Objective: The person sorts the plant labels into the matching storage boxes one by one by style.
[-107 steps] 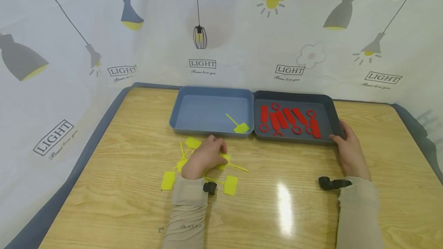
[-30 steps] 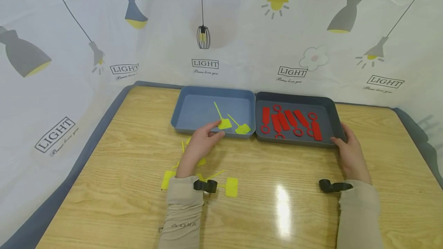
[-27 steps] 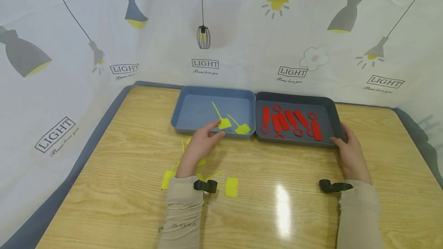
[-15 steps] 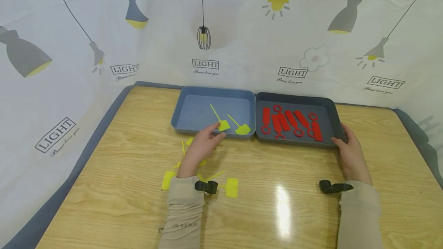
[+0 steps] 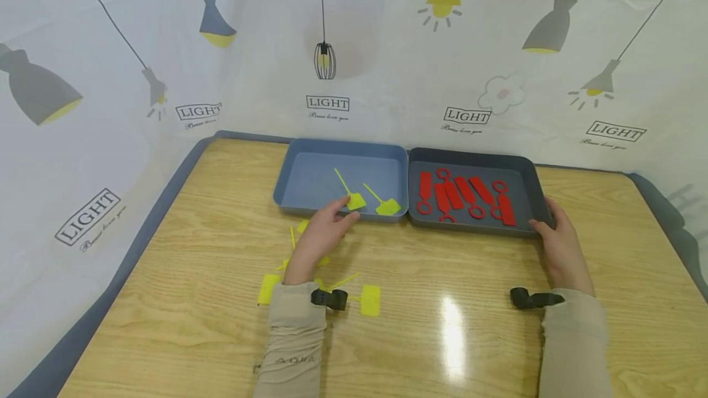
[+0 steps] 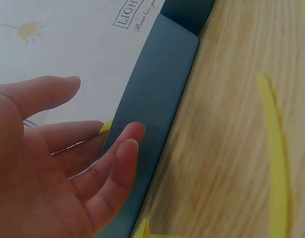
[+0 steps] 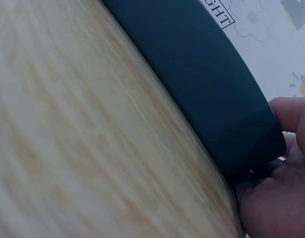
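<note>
My left hand reaches over the front rim of the blue tray. Its fingertips touch a yellow cable tie tag lying inside. In the left wrist view the thumb stands well apart from the loosely bent fingers, and only a bit of yellow shows past them. A second yellow tag lies at the tray's front right corner. At the right, my right hand grips the front right corner of the dark grey tray, thumb at the rim. Several red ring tags lie in that tray.
Several loose yellow tags lie on the wooden table around my left forearm, among them one tag right of it and another tag left of it. Both trays stand side by side near the printed backdrop.
Since the oldest frame, my left hand has moved from the table to the blue tray, where a second yellow tag now lies. Lately that tag's tail has shifted slightly left. My right hand stays put.
</note>
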Demonstrator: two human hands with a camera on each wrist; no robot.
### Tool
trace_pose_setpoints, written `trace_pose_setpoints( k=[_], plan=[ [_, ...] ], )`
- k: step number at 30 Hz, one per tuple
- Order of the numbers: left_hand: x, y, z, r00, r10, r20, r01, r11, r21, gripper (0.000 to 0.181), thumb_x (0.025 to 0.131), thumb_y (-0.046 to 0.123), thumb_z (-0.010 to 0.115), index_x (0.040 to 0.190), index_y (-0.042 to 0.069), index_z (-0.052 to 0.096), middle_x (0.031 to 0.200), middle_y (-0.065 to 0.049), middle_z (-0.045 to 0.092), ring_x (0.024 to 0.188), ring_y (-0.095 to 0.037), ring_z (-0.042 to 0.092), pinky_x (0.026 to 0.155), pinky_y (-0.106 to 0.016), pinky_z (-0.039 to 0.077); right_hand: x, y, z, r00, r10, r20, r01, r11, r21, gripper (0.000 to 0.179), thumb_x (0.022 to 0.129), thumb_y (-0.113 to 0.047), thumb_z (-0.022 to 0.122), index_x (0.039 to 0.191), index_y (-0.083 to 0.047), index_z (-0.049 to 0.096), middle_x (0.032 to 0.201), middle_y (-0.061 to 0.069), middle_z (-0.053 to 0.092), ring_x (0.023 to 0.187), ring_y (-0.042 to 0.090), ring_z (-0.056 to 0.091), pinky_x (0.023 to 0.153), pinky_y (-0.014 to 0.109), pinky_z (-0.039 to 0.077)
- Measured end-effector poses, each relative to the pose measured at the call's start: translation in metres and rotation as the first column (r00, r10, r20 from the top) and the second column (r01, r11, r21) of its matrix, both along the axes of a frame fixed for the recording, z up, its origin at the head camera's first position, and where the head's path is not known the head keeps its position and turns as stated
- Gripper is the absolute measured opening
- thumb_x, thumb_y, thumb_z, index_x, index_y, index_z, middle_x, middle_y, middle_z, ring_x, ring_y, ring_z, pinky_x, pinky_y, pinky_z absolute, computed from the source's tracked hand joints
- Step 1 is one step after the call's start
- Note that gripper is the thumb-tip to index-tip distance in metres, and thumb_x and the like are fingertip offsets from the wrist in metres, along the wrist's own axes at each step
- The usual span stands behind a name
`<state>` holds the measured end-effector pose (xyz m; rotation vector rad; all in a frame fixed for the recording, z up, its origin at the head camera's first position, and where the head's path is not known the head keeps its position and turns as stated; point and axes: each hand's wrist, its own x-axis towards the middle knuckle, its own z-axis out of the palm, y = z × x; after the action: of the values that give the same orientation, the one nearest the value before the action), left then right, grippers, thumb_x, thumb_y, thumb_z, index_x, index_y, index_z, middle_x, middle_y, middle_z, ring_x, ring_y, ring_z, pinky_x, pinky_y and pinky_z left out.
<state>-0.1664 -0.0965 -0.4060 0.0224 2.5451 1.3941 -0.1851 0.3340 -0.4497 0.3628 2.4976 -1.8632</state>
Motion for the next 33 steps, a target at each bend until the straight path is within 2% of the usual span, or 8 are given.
trace_pose_setpoints(
  k=[6,16,33],
  plan=[
    [-0.0012,0.0008,-0.0016,1.000,-0.005,-0.005,0.005,1.000,-0.004,0.055,0.089,0.044,0.050,0.137,0.021,0.037,0.135,0.002,0.041,0.108,-0.018,0.051,0.080,-0.037,0.046,0.0004,-0.0004,0.0012,1.000,-0.001,-0.006,0.001,1.000,0.007,0.060,0.093,-0.024,0.046,0.143,-0.027,0.014,0.149,-0.006,0.006,0.134,0.014,0.002,0.108,0.039,0.007],
    [-0.0022,0.0028,-0.0012,1.000,-0.027,-0.008,0.027,0.999,-0.019,0.052,0.090,0.042,0.048,0.135,0.018,0.040,0.136,-0.003,0.039,0.110,-0.020,0.050,0.083,-0.038,0.045,0.0011,0.0008,0.0002,1.000,0.001,-0.005,-0.001,1.000,-0.006,0.060,0.093,-0.024,0.046,0.143,-0.027,0.013,0.149,-0.005,0.006,0.134,0.014,0.003,0.108,0.038,0.007],
    [-0.0017,0.0026,-0.0029,0.999,-0.032,-0.026,0.031,0.998,-0.049,0.049,0.090,0.044,0.047,0.133,0.020,0.044,0.133,-0.002,0.042,0.107,-0.019,0.051,0.084,-0.039,0.044,-0.0004,-0.0012,0.0013,1.000,-0.002,-0.019,0.002,1.000,0.004,0.059,0.094,-0.021,0.045,0.144,-0.024,0.015,0.149,-0.001,0.008,0.134,0.016,0.007,0.108,0.036,0.009]
  ],
)
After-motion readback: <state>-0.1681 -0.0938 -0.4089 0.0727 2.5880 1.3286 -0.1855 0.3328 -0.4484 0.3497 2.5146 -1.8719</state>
